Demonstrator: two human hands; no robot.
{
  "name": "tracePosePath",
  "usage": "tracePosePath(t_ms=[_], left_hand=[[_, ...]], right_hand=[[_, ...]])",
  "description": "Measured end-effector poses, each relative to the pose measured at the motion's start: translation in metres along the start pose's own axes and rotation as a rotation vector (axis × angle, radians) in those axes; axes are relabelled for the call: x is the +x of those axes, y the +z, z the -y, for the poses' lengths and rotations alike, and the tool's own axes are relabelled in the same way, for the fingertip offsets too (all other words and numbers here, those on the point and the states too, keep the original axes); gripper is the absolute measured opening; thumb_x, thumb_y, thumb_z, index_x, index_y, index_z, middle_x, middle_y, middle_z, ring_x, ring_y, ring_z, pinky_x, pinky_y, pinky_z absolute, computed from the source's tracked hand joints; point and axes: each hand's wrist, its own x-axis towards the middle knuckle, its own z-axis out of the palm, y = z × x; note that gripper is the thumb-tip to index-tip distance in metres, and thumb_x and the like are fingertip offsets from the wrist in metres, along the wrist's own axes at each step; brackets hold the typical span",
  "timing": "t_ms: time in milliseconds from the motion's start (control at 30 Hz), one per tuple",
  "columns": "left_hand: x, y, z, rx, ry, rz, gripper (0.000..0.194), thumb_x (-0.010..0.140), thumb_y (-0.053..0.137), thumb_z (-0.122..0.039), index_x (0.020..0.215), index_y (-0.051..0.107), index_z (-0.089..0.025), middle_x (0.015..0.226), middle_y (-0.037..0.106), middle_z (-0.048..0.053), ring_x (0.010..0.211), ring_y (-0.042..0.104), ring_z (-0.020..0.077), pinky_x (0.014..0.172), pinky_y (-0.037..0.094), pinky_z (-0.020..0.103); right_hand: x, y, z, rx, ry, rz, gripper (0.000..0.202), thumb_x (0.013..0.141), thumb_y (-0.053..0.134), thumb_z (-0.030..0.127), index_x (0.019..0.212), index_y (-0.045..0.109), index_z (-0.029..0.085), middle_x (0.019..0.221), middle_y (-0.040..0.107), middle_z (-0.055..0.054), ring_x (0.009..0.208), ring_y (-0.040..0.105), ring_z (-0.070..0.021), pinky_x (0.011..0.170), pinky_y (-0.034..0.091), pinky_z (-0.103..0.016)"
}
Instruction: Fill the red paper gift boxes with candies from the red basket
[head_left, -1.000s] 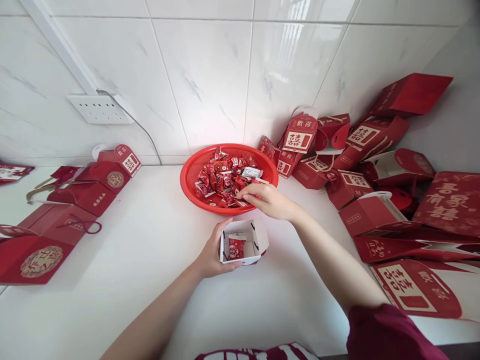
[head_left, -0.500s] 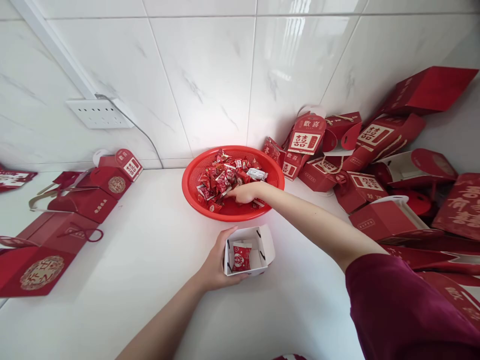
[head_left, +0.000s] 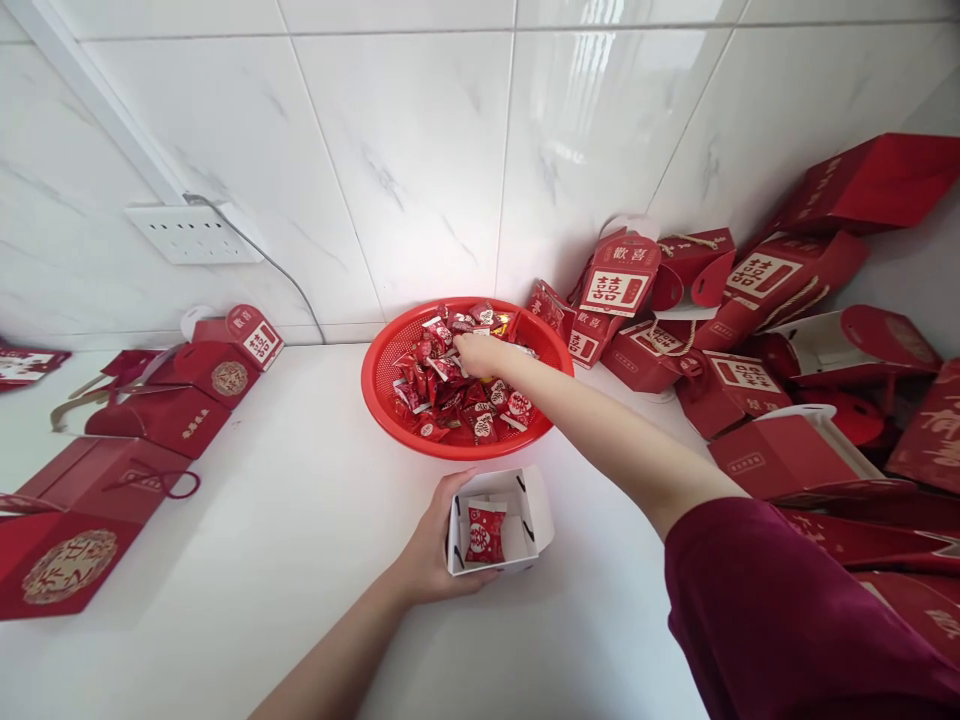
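Note:
My left hand [head_left: 435,550] grips a small open box [head_left: 517,545] by its left side, with the white inside facing up and a flap folded out to the right. In the box lies a red wrapped packet [head_left: 485,532] with a white printed sign. My right hand [head_left: 480,356] reaches into a red plastic basket [head_left: 375,400], its fingers curled down among wrapped candies [head_left: 450,400]. The fingertips are partly hidden, so what they pinch, if anything, cannot be made out. Most candies have red wrappers with white print.
Red gift boxes [head_left: 619,275] crowd the right side, some with their tops open. More red boxes [head_left: 150,480] stand in a row at the left. Behind is a tiled wall [head_left: 427,180] with a socket strip [head_left: 191,235] and a grey cable [head_left: 285,275].
My right hand has shifted toward the back of the basket, uncovering candies at the front. The candies lie differently. My left hand still holds the box with the packet in it.

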Motion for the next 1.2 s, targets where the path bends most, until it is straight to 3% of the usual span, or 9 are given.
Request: tracePosePath(t_ms=[133,200,400,533,633,733,900,1033,1200], left_hand=[[0.000,0.000,0.000,-0.004,-0.003,-0.004,0.105,0.064,0.083,-0.030,0.150,0.022,-0.032,0.148,0.029,0.013,0.131,0.045,0.0384,0.109,0.041,0.057],[0.000,0.000,0.000,-0.009,0.001,-0.009,0.105,0.064,0.084,-0.031,0.150,0.022,-0.032,0.149,0.028,0.013,0.133,0.044,0.0390,0.109,0.042,0.057],[0.000,0.002,-0.002,-0.021,-0.001,-0.011,0.104,0.066,0.084,-0.035,0.150,0.022,-0.031,0.150,0.029,0.014,0.131,0.046,0.0388,0.107,0.045,0.054],[-0.001,0.003,0.001,-0.032,-0.012,-0.040,0.105,0.065,0.085,-0.040,0.150,0.024,-0.030,0.149,0.031,0.014,0.130,0.048,0.0379,0.106,0.046,0.053],[-0.001,0.003,0.003,-0.038,-0.021,-0.032,0.106,0.064,0.085,-0.040,0.150,0.025,-0.030,0.149,0.031,0.014,0.130,0.047,0.0375,0.105,0.046,0.051],[-0.001,0.003,0.003,-0.030,-0.016,-0.019,0.106,0.065,0.085,-0.036,0.150,0.022,-0.031,0.150,0.029,0.014,0.130,0.048,0.0368,0.105,0.047,0.050],[0.000,0.002,-0.001,0.004,0.008,0.001,0.106,0.066,0.084,-0.033,0.150,0.020,-0.030,0.149,0.031,0.014,0.129,0.049,0.0366,0.105,0.047,0.050],[0.000,0.001,-0.004,0.032,0.020,-0.008,0.105,0.067,0.083,-0.034,0.151,0.020,-0.030,0.149,0.030,0.014,0.131,0.047,0.0370,0.105,0.046,0.050],[0.000,0.001,-0.004,0.039,0.021,-0.016,0.105,0.067,0.084,-0.035,0.150,0.021,-0.031,0.148,0.032,0.013,0.130,0.048,0.0367,0.105,0.046,0.050]], right_hand=[[0.006,0.010,0.016,-0.049,0.026,0.108,0.045,0.086,0.063,0.020,0.127,0.060,0.004,0.134,0.057,-0.027,0.127,0.051,-0.0418,0.107,0.038,-0.054],[0.007,0.010,0.019,-0.031,0.024,0.208,0.045,0.083,0.068,0.027,0.123,0.066,0.006,0.128,0.061,-0.026,0.123,0.054,-0.0435,0.106,0.039,-0.056],[-0.007,-0.008,0.014,0.216,-0.115,0.455,0.046,0.089,0.060,0.053,0.114,0.074,0.017,0.117,0.071,-0.011,0.101,0.068,-0.0287,0.088,0.053,-0.034],[-0.034,-0.025,0.010,0.494,-0.236,0.503,0.038,0.098,0.049,0.043,0.113,0.072,0.018,0.115,0.071,-0.008,0.093,0.069,-0.0203,0.074,0.053,-0.025],[-0.054,-0.034,0.005,0.642,-0.215,0.417,0.024,0.095,0.052,0.027,0.100,0.070,0.012,0.102,0.073,-0.011,0.088,0.069,-0.0195,0.069,0.052,-0.023],[-0.071,-0.035,0.002,0.521,-0.157,0.269,0.016,0.091,0.055,0.023,0.086,0.068,0.014,0.092,0.074,-0.008,0.083,0.069,-0.0189,0.067,0.050,-0.023],[-0.088,-0.015,0.012,0.214,-0.224,0.406,0.016,0.080,0.071,0.035,0.081,0.071,0.020,0.082,0.073,-0.003,0.077,0.067,-0.0211,0.064,0.046,-0.026],[-0.087,0.005,0.019,0.249,-0.152,0.335,0.026,0.068,0.078,0.021,0.093,0.070,0.019,0.087,0.073,-0.005,0.078,0.067,-0.0229,0.064,0.047,-0.026],[-0.099,0.014,0.003,0.472,-0.180,0.213,0.017,0.090,0.058,0.025,0.104,0.065,0.016,0.093,0.073,-0.005,0.081,0.069,-0.0168,0.069,0.050,-0.023]])
